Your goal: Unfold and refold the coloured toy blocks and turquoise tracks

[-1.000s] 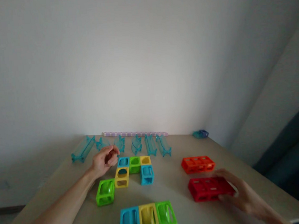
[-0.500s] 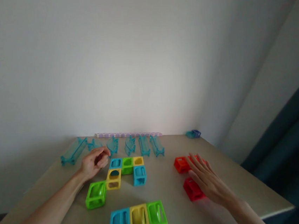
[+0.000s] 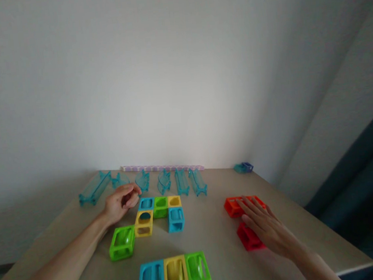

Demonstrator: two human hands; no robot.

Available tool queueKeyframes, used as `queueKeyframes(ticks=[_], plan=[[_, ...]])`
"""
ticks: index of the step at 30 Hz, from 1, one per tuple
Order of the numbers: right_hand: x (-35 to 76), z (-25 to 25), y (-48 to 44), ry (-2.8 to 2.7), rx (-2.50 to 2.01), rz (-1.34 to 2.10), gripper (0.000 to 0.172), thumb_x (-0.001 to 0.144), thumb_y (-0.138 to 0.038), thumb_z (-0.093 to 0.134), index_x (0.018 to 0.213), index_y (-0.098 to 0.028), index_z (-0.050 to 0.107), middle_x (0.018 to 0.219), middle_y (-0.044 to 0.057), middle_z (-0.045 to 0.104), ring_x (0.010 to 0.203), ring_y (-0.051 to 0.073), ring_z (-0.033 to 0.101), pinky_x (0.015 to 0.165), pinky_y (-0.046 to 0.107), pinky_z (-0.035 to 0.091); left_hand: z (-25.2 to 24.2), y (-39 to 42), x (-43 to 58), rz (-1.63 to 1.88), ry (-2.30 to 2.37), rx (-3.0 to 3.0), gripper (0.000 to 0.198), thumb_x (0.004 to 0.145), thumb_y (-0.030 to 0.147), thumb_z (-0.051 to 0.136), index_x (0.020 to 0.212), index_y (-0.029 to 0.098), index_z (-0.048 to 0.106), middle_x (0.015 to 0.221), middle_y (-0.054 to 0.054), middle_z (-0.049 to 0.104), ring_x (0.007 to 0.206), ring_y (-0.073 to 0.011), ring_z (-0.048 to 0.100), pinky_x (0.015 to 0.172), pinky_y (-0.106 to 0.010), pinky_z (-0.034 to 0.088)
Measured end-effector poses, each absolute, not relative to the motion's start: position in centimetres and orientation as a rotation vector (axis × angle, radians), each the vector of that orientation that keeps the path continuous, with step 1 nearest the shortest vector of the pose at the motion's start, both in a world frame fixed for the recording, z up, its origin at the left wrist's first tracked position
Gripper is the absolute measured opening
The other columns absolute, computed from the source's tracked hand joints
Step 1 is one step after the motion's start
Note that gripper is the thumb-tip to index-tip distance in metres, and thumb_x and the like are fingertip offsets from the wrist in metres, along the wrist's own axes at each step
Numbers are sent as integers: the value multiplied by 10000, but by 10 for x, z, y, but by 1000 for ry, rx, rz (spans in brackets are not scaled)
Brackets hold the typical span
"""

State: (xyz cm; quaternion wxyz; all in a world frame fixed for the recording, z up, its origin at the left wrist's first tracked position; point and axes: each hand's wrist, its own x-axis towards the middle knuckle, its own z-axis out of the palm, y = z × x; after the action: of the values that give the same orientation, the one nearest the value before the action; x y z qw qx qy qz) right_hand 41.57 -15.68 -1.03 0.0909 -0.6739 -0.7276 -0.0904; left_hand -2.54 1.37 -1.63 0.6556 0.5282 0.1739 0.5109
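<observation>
My left hand [image 3: 122,203] rests by the far-left corner of a group of joined cube blocks, fingers loosely curled in a fist, nothing showing in them. That group has a blue block [image 3: 146,203], a green block [image 3: 160,206], a yellow block [image 3: 143,224] and others. A separate green block [image 3: 121,243] lies just nearer, beside my left forearm. My right hand [image 3: 269,231] lies flat with fingers stretched over the orange-red blocks [image 3: 234,207] and a red block [image 3: 248,237], partly covering both.
Clear teal track pieces [image 3: 182,182] stand in a row at the back, before a purple-patterned strip [image 3: 162,167]. A blue-teal piece [image 3: 243,167] sits at the far right. Nearest is another joined group with a yellow block [image 3: 175,274]. A dark curtain [image 3: 369,192] hangs right of the table.
The orange-red and red blocks have slid a little to the right under my right hand, which moved with them. My left hand stays in place, and the view has shifted slightly.
</observation>
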Motion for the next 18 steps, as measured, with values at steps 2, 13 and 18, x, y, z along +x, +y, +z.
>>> queueKeyframes(ticks=[2,13,18], plan=[[405,-3,-162,-2124,-1961,-322,544,949,-473,342,1452,-280,265,1513,83,246,1394,329,120,1060,650,189,-16,14,-24,1199,424,1269,240,741,314,589,692,100,686,467,-15,487,450,-106,397,437,-221,302],[245,-25,-191,-2475,-1041,-540,555,920,-395,469,1437,-270,311,1346,166,500,1237,339,474,916,501,488,-23,21,-27,784,338,1709,372,706,247,618,1053,148,704,1307,-136,549,1235,-332,433,1032,-435,280],[221,-38,-177,-2435,-1023,-433,451,930,-362,457,1359,-233,408,1203,162,580,1084,288,559,825,419,540,-26,22,-28,735,374,1742,367,709,245,631,1061,171,703,1277,-123,567,1198,-321,471,1012,-414,307]])
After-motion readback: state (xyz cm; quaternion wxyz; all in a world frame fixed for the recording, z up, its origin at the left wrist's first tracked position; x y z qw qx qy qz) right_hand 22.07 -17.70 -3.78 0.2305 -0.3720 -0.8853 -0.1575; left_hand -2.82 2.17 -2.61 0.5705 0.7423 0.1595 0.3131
